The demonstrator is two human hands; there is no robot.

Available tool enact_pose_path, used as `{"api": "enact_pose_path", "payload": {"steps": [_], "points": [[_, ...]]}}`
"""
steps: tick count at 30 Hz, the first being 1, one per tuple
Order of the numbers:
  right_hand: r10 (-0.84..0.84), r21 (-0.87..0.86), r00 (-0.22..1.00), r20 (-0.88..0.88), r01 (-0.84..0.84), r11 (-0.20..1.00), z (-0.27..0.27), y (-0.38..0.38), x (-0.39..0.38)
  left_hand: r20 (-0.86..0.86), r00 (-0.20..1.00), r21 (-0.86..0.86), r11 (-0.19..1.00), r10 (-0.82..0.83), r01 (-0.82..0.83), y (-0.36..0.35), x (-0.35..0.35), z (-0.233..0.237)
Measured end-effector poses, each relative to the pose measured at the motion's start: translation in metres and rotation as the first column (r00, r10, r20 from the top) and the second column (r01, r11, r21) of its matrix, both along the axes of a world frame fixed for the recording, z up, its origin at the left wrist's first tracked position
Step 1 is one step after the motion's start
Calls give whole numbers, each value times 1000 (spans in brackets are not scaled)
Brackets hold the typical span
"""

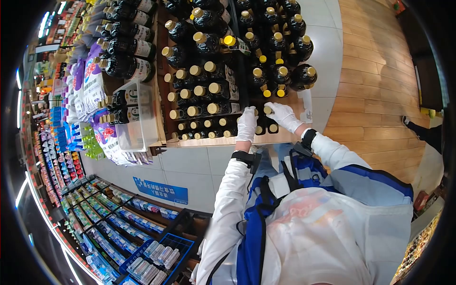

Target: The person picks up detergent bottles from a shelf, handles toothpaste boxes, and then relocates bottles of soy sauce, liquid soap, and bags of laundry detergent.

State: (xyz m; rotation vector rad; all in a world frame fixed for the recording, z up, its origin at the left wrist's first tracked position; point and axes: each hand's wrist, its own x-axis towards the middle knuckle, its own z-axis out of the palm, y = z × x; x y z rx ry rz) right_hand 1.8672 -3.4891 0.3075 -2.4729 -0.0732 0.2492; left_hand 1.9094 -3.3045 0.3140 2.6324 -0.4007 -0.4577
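Note:
Both my hands wear white gloves and reach onto a wooden display shelf (pixel 285 137) packed with dark bottles with gold caps. My left hand (pixel 246 123) rests on top of a small dark bottle (pixel 259 129) in the front row, fingers curled over it. My right hand (pixel 283 115) closes its fingers around the gold cap of another small bottle (pixel 269 110) just behind. Taller dark bottles (pixel 280 73) with gold and yellow caps stand further back. I wear a white long-sleeved top, black wristbands and a blue vest.
A clear plastic bin (pixel 135 116) sits at the shelf's left end beside purple and white refill bags (pixel 92 83). Low shelves (pixel 118 223) of small packaged goods run below left. Tiled floor gives way to wood flooring (pixel 375 80) at right, where another person's shoe (pixel 407 121) shows.

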Motion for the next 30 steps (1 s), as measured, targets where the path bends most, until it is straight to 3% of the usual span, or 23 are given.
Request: {"api": "enact_pose_path", "payload": {"steps": [2, 5, 8, 10, 11, 14, 15, 18, 22, 30], "points": [[-14, 28, 1000, 26, 13, 1000, -4, 0, -1, 5, 1000, 0, 1000, -8, 8, 1, 0, 2], [-138, 13, 958, -251, 146, 989, 13, 2, -5, 80, 997, -32, 999, -24, 26, 1, -1, 6], [-109, -4, 950, -292, 113, 994, 17, -3, -14, 228, 972, -144, 989, 55, -22, 3, -15, 24], [31, 46, 967, -254, -20, 999, 29, -9, -20, 311, 942, -172, 982, 126, -75, 2, -30, 35], [100, 71, 967, -236, -85, 994, 33, -10, -26, 211, 969, -118, 987, 130, -107, 5, -39, 35], [264, -33, 962, -66, -266, 963, 30, -7, -41, 77, 992, -188, 979, 96, -80, 15, -66, 25], [335, -97, 938, -84, -342, 935, 33, -5, -41, 56, 996, -144, 988, 73, -64, 16, -73, 24], [326, -116, 928, -179, -349, 930, 12, 0, -38, 113, 992, -228, 973, 56, -29, 18, -78, 3], [359, -90, 933, 18, -356, 930, -6, 6, -42, -33, 998, -150, 988, 44, -49, 16, -75, -8], [302, -48, 953, 23, -301, 952, -12, 12, -44, 56, 998, -164, 986, 5, 4, 21, -74, -23]]}}
